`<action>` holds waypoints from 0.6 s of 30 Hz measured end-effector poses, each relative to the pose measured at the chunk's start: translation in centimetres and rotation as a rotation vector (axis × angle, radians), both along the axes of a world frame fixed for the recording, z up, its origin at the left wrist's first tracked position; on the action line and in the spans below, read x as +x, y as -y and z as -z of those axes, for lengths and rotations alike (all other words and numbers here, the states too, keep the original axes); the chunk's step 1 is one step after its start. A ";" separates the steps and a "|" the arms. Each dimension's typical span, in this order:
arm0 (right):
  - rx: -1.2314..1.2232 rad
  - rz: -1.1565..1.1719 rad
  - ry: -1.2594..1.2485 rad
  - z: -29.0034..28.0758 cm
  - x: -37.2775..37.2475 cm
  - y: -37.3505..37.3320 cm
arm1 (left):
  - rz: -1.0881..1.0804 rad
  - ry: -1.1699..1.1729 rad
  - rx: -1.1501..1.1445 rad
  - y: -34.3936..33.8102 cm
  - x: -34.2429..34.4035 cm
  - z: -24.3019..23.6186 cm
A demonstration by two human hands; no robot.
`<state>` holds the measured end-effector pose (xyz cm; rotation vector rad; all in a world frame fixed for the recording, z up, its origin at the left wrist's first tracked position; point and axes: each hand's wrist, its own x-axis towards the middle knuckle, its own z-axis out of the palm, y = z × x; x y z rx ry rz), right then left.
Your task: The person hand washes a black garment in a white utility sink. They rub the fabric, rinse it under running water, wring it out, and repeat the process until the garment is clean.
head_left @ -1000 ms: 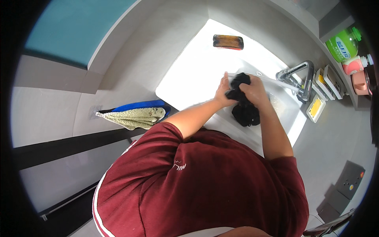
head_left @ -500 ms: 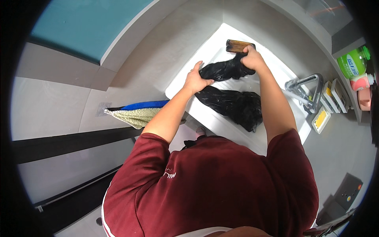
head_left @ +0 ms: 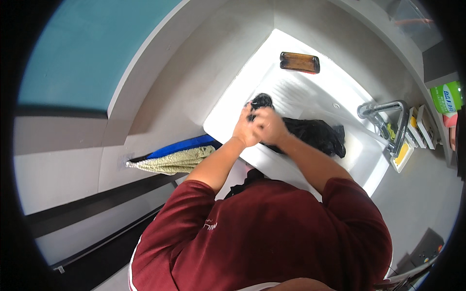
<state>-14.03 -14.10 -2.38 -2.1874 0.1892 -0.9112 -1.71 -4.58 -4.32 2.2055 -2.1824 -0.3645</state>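
Observation:
A wet black garment (head_left: 315, 136) lies in the white sink (head_left: 361, 167), with part of it bunched up between my hands over the near left side. My left hand (head_left: 246, 128) is closed round the bunched cloth, and a dark wad sticks out above its fingers. Pressed against it from the right is my right hand (head_left: 271, 127), its fingers curled on the same cloth and smeared by motion. On the sink's far ledge rests a brown wooden-backed brush (head_left: 300, 63), apart from both hands.
A chrome tap (head_left: 381, 110) arches over the sink's right side. Beyond it stand white soap holders (head_left: 421, 127) and a green detergent bottle (head_left: 446, 96). At the left a pale green towel (head_left: 174, 161) hangs beside a blue cloth (head_left: 182, 145). The sink has a ribbed washboard slope (head_left: 293, 92).
My right hand has left the area by the brush and come down left to meet my left hand. The upper stretch of garment is now gathered up. The brush lies free.

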 end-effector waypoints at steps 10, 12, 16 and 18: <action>-0.299 0.848 -0.373 2.5 -1.3 9.0 | -0.057 -0.249 -0.134 -1.8 0.3 -1.5; -0.132 0.751 -0.236 4.0 -2.1 7.6 | -0.257 -0.497 -0.183 -2.0 -0.9 -3.4; 0.190 0.131 0.182 1.4 0.2 0.9 | -0.195 -0.130 0.047 -1.0 -1.3 -3.8; 0.042 0.034 -0.018 -0.4 0.2 -2.6 | -0.177 -0.168 0.143 -1.7 0.3 -0.6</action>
